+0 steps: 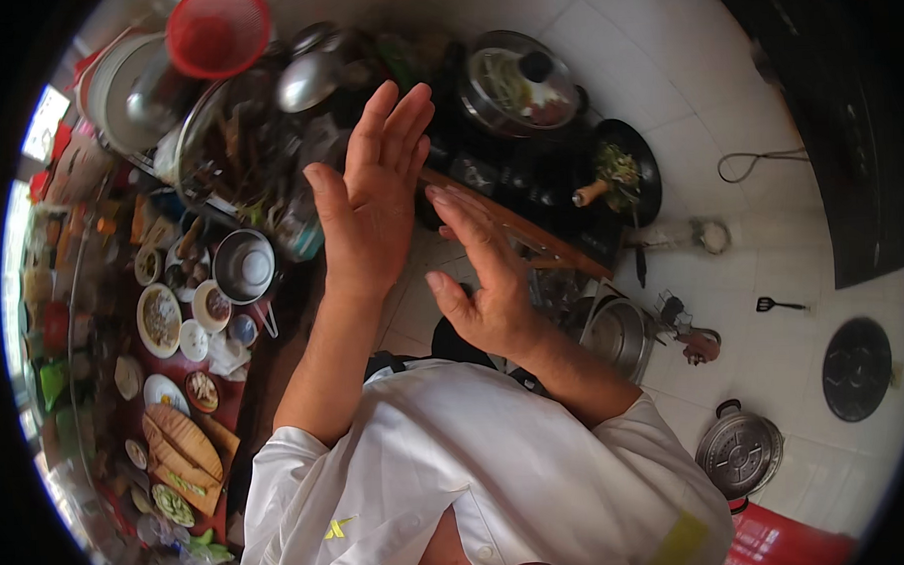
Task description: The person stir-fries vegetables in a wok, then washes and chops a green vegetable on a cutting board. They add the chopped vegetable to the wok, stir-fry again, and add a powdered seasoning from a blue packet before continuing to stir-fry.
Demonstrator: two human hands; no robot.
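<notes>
Both hands are raised in front of my white shirt, and neither holds anything. My left hand (378,210) turns its palm up to me, the thumb standing off from the fingers. Lower and to its right, my right hand (486,289) shows its back, with thumb and fingers apart. The hands are close together without clearly touching. Beyond them a lidded glass-topped pan (523,82) stands on a black stove (523,179). A black wok (642,164) with chopped greens and a wooden-handled utensil (589,194) is right of it.
On the red table (229,428) at left are a steel saucepan (244,263), several bowls, a cutting board (220,447) and a cut cabbage (172,505). A red strainer (219,33) is at upper left. A steel pot (614,336) is low at right; a steamer tray (740,452) is against white tiles.
</notes>
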